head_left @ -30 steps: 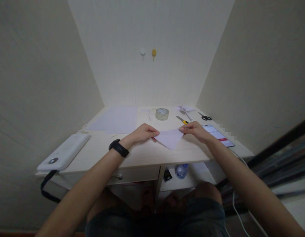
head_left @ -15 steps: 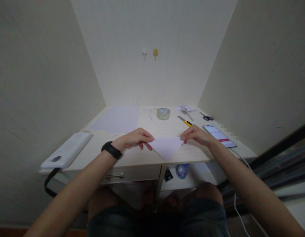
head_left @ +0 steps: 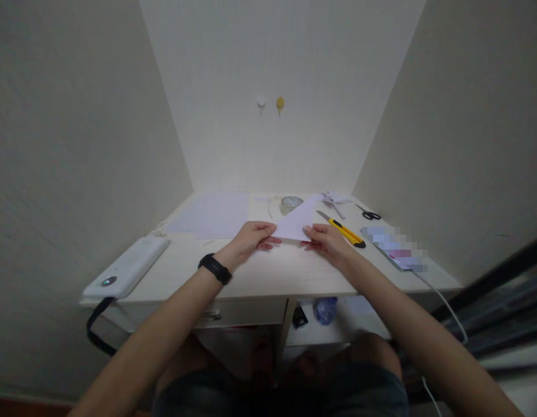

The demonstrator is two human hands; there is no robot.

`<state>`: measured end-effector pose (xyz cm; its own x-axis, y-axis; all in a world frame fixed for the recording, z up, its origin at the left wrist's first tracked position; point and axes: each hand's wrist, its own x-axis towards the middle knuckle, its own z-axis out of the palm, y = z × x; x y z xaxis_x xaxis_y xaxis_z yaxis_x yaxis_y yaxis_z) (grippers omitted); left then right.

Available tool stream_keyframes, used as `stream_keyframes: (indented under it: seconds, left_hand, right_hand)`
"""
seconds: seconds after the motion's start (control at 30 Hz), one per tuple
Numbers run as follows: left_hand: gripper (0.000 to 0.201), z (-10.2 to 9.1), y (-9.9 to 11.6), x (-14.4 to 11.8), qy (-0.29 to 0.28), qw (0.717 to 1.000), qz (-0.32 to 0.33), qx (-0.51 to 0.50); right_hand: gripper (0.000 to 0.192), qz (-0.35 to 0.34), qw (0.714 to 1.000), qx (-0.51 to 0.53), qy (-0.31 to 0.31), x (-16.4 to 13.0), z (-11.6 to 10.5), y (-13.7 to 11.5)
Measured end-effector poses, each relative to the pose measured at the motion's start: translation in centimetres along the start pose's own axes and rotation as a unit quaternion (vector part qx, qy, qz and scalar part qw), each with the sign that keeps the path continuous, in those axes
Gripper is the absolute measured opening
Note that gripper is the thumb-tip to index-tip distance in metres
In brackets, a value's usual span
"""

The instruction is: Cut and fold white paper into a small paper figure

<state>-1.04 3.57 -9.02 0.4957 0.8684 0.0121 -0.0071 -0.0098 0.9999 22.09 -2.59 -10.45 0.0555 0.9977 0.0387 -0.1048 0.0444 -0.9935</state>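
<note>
Paper triangle [head_left: 300, 221] flipped point-away, hands closer together

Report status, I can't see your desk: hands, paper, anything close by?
Left hand and right hand both pinching folded paper, lifted off desk. Utility knife just right of it. Tape roll behind.

Hidden and unclear, from my seat

My folded paper [head_left: 297, 223] covers most of the tape roll [head_left: 290, 202] behind it. The phone [head_left: 396, 250] screen is pixelated, unreadable. My forearms run off the bottom edge. The two wall hooks [head_left: 271, 104] are too small to make out. Items under the desk [head_left: 260, 272] sit in shadow, indistinct.
</note>
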Motion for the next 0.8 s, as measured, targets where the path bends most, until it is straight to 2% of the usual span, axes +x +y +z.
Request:
stream_keyframes:
  seconds: [0.07,0.1,0.17,0.23,0.27,0.3,0.37,0.47,0.53,0.6,0.7,0.8]
  left_hand:
    - [0.033,0.7,0.1,0.6,0.031,0.994,0.054,0.092]
    - [0.042,0.9,0.3,0.8,0.056,0.980,0.098,0.162]
    - [0.064,1.3,0.6,1.3,0.088,0.925,0.202,0.309]
    - [0.077,1.7,0.8,1.8,0.068,0.865,0.284,0.408]
    - [0.078,1.9,0.7,2.1,0.049,0.847,0.309,0.429]
    - [0.078,2.2,0.6,2.3,0.034,0.842,0.318,0.435]
    - [0.075,2.6,0.2,2.8,0.017,0.861,0.307,0.406]
    - [0.070,2.9,-0.5,3.4,-0.006,0.924,0.260,0.279]
    - [0.065,2.9,-0.9,3.6,-0.020,0.956,0.229,0.182]
    - [0.053,2.6,-1.1,3.7,-0.012,0.969,0.206,0.136]
    - [0.027,2.1,-1.2,3.8,0.055,0.977,0.165,0.122]
    - [0.027,1.5,-1.4,3.8,0.082,0.989,0.120,0.011]
  right_hand:
    - [0.036,-0.015,0.998,-0.037,0.053,1.3,1.0,0.2]
    - [0.038,-0.018,0.996,-0.059,0.068,2.0,1.2,0.2]
    - [0.038,-0.016,0.993,-0.090,0.078,3.2,1.4,0.2]
    - [0.039,-0.013,0.993,-0.096,0.072,4.0,1.4,0.1]
    - [0.041,-0.018,0.993,-0.092,0.071,4.2,1.5,0.2]
    - [0.044,-0.028,0.993,-0.086,0.072,4.3,1.6,0.3]
    - [0.049,-0.058,0.993,-0.073,0.069,4.3,1.8,0.5]
    - [0.056,-0.090,0.993,-0.061,0.051,4.1,2.0,0.8]
    - [0.061,-0.097,0.992,-0.065,0.038,4.0,2.0,0.7]
    - [0.067,-0.097,0.992,-0.071,0.024,4.0,1.8,0.6]
    - [0.071,-0.083,0.995,-0.063,0.003,3.9,1.5,0.4]
    - [0.064,-0.071,0.996,-0.053,0.011,3.8,1.2,0.3]
